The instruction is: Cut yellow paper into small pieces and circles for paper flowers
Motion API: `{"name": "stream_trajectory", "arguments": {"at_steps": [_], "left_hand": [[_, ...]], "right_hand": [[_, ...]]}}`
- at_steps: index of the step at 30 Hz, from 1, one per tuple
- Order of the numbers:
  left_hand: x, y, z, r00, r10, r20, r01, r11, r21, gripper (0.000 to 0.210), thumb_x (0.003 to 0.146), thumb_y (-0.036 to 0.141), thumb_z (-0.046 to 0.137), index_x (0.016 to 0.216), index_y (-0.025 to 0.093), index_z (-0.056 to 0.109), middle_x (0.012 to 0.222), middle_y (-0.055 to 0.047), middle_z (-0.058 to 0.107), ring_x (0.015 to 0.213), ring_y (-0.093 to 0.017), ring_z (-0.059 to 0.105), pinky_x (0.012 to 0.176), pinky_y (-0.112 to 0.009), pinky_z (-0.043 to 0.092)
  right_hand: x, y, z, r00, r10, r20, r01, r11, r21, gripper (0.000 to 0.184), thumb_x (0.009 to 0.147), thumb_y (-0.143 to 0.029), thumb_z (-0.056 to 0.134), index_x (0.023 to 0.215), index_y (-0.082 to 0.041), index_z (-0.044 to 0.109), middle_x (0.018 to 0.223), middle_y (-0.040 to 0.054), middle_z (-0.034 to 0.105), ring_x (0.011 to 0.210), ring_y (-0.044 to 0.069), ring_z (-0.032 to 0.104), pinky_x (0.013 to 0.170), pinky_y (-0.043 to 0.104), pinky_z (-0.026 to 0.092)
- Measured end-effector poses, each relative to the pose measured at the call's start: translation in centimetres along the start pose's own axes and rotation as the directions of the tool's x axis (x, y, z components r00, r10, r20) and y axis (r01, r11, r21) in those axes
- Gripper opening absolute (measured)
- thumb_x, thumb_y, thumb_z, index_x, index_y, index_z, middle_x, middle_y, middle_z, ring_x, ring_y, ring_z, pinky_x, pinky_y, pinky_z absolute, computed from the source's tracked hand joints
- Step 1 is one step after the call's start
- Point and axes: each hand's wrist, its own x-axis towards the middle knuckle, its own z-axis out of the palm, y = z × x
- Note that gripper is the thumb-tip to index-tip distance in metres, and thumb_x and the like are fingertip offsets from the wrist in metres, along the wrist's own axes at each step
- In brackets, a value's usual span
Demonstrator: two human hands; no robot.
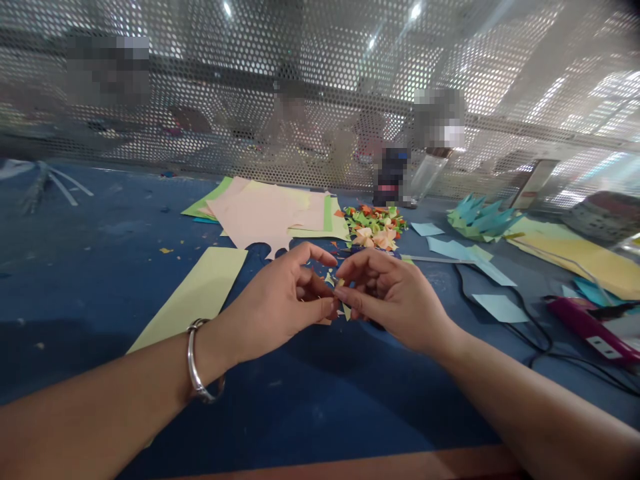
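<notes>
Above the dark blue table (300, 407), the right hand (397, 293) holds with nearly closed fingers a small pale-yellow paper piece (341, 284). The left hand (277, 300) is just beside it, fingers curved; whether they grip, I cannot tell. Behind lies a pile of orange-and-green paper pieces (377, 225).

No lettering, label, number or sign can be read here.
</notes>
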Motion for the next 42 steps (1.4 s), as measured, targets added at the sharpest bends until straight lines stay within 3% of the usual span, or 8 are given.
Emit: {"name": "stream_trajectory", "arguments": {"at_steps": [14, 24, 28, 31, 33, 36, 39, 42], "left_hand": [[0.0, -0.2, 0.0, 0.999, 0.036, 0.024, -0.038, 0.997, 0.065, 0.033, 0.087, 0.024, 0.068, 0.115, 0.024, 0.050, 0.079, 0.001, 0.069, 0.080, -0.019, 0.071, 0.078, -0.034, 0.058], [0.3, -0.3, 0.0, 1.000, -0.015, 0.006, 0.014, 0.993, 0.114, 0.034, 0.083, 0.022, 0.069, 0.113, 0.025, 0.053, 0.079, 0.000, 0.073, 0.080, -0.020, 0.072, 0.076, -0.034, 0.057], [0.6, -0.2, -0.4, 0.995, -0.103, 0.010, 0.102, 0.993, 0.061, 0.028, 0.082, 0.022, 0.071, 0.108, 0.020, 0.059, 0.077, -0.001, 0.073, 0.077, -0.019, 0.073, 0.077, -0.034, 0.057], [0.8, -0.2, -0.9, 0.990, -0.133, -0.054, 0.132, 0.991, -0.015, 0.026, 0.080, 0.022, 0.073, 0.103, 0.017, 0.062, 0.074, -0.001, 0.073, 0.071, -0.015, 0.071, 0.071, -0.028, 0.055], [0.9, -0.3, -1.2, 0.986, -0.135, -0.102, 0.130, 0.990, -0.056, 0.024, 0.079, 0.021, 0.075, 0.100, 0.016, 0.064, 0.075, -0.001, 0.073, 0.071, -0.014, 0.070, 0.068, -0.025, 0.054], [1.0, -0.4, -1.3, 0.981, -0.150, -0.124, 0.138, 0.986, -0.098, 0.023, 0.078, 0.021, 0.076, 0.099, 0.016, 0.066, 0.077, -0.002, 0.074, 0.074, -0.014, 0.072, 0.069, -0.024, 0.055], [1.0, -0.4, -1.3, 0.984, -0.129, -0.119, 0.118, 0.989, -0.091, 0.023, 0.079, 0.023, 0.077, 0.098, 0.015, 0.067, 0.078, -0.004, 0.074, 0.075, -0.015, 0.072, 0.070, -0.026, 0.055], [1.0, -0.3, -1.2, 0.986, -0.103, -0.129, 0.094, 0.993, -0.073, 0.022, 0.079, 0.024, 0.077, 0.097, 0.015, 0.067, 0.078, -0.005, 0.074, 0.075, -0.016, 0.072, 0.069, -0.027, 0.056]], "right_hand": [[-0.1, -0.2, -0.2, 1.000, -0.003, -0.006, 0.003, 1.000, -0.013, 0.014, 0.083, -0.023, 0.073, 0.092, -0.020, 0.063, 0.081, -0.0017, 0.067, 0.054, 0.007, 0.062, 0.050, 0.019, 0.051], [0.0, -0.3, -0.1, 1.000, -0.005, -0.020, 0.004, 1.000, -0.028, 0.013, 0.084, -0.023, 0.070, 0.095, -0.019, 0.064, 0.083, -0.0009, 0.067, 0.054, 0.007, 0.061, 0.048, 0.019, 0.048], [0.3, 0.0, -1.0, 0.995, -0.045, -0.093, 0.037, 0.996, -0.078, 0.016, 0.085, -0.028, 0.070, 0.096, -0.019, 0.063, 0.087, 0.0001, 0.068, 0.053, 0.008, 0.062, 0.049, 0.021, 0.049], [0.8, 0.6, -2.5, 0.980, -0.076, -0.181, 0.036, 0.976, -0.214, 0.016, 0.086, -0.030, 0.068, 0.097, -0.019, 0.063, 0.087, 0.0005, 0.067, 0.054, 0.009, 0.061, 0.052, 0.024, 0.049], [1.2, 1.2, -3.5, 0.983, -0.074, -0.170, -0.001, 0.914, -0.406, 0.012, 0.085, -0.028, 0.067, 0.093, -0.019, 0.064, 0.081, -0.0003, 0.067, 0.055, 0.010, 0.058, 0.054, 0.024, 0.046], [1.7, 1.7, -4.2, 0.998, 0.025, -0.065, -0.062, 0.740, -0.670, 0.007, 0.084, -0.026, 0.065, 0.084, -0.020, 0.066, 0.070, -0.0012, 0.065, 0.057, 0.012, 0.056, 0.056, 0.026, 0.039], [1.9, 2.0, -4.0, 0.990, 0.137, 0.012, -0.072, 0.592, -0.803, 0.007, 0.084, -0.026, 0.063, 0.081, -0.021, 0.067, 0.071, 0.0000, 0.068, 0.063, 0.015, 0.057, 0.056, 0.027, 0.035], [1.9, 2.0, -3.6, 0.977, 0.211, 0.033, -0.082, 0.514, -0.854, 0.007, 0.083, -0.025, 0.061, 0.080, -0.021, 0.066, 0.074, 0.0014, 0.069, 0.065, 0.016, 0.059, 0.056, 0.027, 0.033]]}}
